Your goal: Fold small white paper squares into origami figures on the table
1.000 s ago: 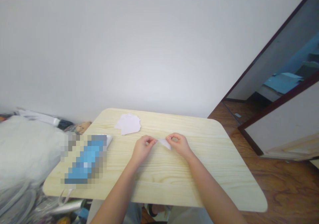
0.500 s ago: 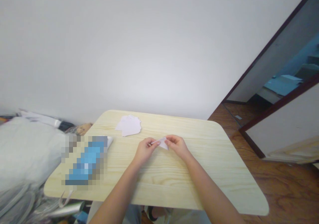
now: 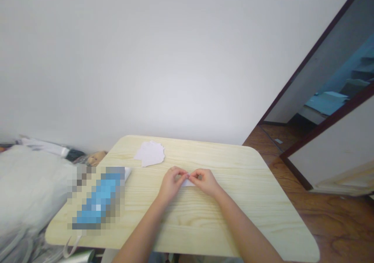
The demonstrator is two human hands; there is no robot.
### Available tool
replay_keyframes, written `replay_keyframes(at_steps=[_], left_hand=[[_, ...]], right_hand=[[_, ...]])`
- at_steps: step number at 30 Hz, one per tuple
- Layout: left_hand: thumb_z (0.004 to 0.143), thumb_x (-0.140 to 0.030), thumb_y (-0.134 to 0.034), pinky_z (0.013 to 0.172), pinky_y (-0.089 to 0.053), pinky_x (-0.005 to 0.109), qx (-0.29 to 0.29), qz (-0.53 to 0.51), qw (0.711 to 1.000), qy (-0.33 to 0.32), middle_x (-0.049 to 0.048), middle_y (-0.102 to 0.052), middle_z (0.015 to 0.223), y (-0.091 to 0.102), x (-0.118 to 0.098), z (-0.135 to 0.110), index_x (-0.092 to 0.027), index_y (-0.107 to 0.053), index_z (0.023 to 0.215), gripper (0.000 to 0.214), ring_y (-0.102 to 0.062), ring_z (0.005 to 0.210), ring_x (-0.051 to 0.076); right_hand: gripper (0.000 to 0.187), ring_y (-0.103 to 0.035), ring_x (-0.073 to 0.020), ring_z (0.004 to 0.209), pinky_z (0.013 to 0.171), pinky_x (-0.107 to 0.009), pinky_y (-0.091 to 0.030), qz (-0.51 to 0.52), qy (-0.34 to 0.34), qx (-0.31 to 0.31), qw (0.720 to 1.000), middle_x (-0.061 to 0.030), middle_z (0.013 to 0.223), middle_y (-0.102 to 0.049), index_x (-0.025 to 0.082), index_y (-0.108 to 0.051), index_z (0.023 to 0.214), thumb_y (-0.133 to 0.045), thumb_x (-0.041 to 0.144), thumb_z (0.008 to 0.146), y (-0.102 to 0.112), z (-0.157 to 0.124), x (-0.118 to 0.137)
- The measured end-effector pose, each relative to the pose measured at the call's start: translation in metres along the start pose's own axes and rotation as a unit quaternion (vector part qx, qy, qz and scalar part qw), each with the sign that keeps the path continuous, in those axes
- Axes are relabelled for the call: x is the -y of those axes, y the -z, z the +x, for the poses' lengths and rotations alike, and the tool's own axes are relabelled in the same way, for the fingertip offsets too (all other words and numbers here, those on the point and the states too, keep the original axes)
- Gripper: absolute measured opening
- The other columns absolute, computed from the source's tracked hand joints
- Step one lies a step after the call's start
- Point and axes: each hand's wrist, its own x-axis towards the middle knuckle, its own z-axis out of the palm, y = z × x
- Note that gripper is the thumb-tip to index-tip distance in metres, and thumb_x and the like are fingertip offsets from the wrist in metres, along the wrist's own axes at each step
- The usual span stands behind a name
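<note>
A small piece of white paper is between my hands over the middle of the table, mostly covered by the fingers. My left hand pinches it from the left with thumb and forefinger. From the right, my right hand pinches it the same way, and the fingertips of both hands nearly meet at its upper edge. Part of the paper shows below the fingers. Farther back to the left lies a loose pile of white paper pieces with jagged edges, touched by neither hand.
The light wood table has rounded corners and stands against a white wall. On its left lies a blurred-out blue object with a white strap. Beyond the left edge is a white bundle. A doorway opens at the right.
My hands have drawn closer together, fingertips now nearly meeting. The paper, which showed as a small pointed shape, is now more covered. The view has tilted slightly.
</note>
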Motion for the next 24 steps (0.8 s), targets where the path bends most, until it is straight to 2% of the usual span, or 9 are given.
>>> replay_keyframes(at_steps=[5, 12, 18, 21, 24], left_hand=[[0.075, -0.030, -0.053, 0.073, -0.041, 0.031, 0.022, 0.029, 0.999, -0.004, 0.0040, -0.061, 0.075, 0.000, -0.004, -0.001, -0.019, -0.061, 0.074, 0.014, -0.055, 0.076, 0.018], [0.076, -0.033, -0.049, 0.062, -0.041, 0.027, -0.027, -0.012, 0.996, 0.087, 0.0027, -0.060, 0.070, -0.004, 0.003, -0.002, -0.017, -0.058, 0.072, 0.019, -0.055, 0.068, 0.017], [0.073, -0.036, -0.051, 0.056, -0.039, 0.025, -0.036, -0.043, 0.991, 0.124, 0.0014, -0.058, 0.064, -0.006, 0.002, 0.000, -0.016, -0.057, 0.067, 0.022, -0.053, 0.063, 0.016], [0.072, -0.038, -0.051, 0.055, -0.038, 0.024, -0.072, -0.065, 0.985, 0.144, 0.0005, -0.057, 0.063, 0.001, 0.005, 0.003, -0.016, -0.056, 0.067, 0.023, -0.052, 0.063, 0.015], [0.072, -0.039, -0.049, 0.054, -0.037, 0.023, -0.157, -0.102, 0.965, 0.186, -0.0011, -0.054, 0.062, 0.010, 0.009, 0.006, -0.016, -0.055, 0.069, 0.024, -0.050, 0.061, 0.013]], right_hand=[[0.021, -0.056, -0.0132, 0.059, 0.056, -0.022, -0.041, -0.001, -0.004, 0.019, 1.000, -0.0018, 0.065, -0.066, 0.016, -0.069, 0.069, -0.057, 0.033, 0.074, 0.000, 0.001, -0.003], [0.024, -0.047, -0.0094, 0.051, 0.048, -0.019, -0.034, -0.024, -0.026, 0.029, 0.999, 0.0018, 0.054, -0.057, 0.014, -0.064, 0.060, -0.055, 0.032, 0.074, 0.006, 0.006, -0.008], [0.024, -0.043, -0.0080, 0.047, 0.046, -0.019, -0.031, -0.040, -0.016, 0.044, 0.998, 0.0028, 0.050, -0.055, 0.015, -0.061, 0.058, -0.053, 0.031, 0.075, 0.015, 0.007, -0.014], [0.031, -0.039, -0.0076, 0.041, 0.042, -0.019, -0.027, -0.058, -0.060, 0.020, 0.996, 0.0037, 0.043, -0.049, 0.015, -0.057, 0.050, -0.057, 0.037, 0.071, 0.025, 0.008, -0.025], [0.030, -0.044, -0.0094, 0.045, 0.045, -0.020, -0.032, -0.062, -0.088, -0.045, 0.993, 0.0016, 0.047, -0.053, 0.015, -0.057, 0.053, -0.054, 0.037, 0.073, 0.034, 0.010, -0.032]])
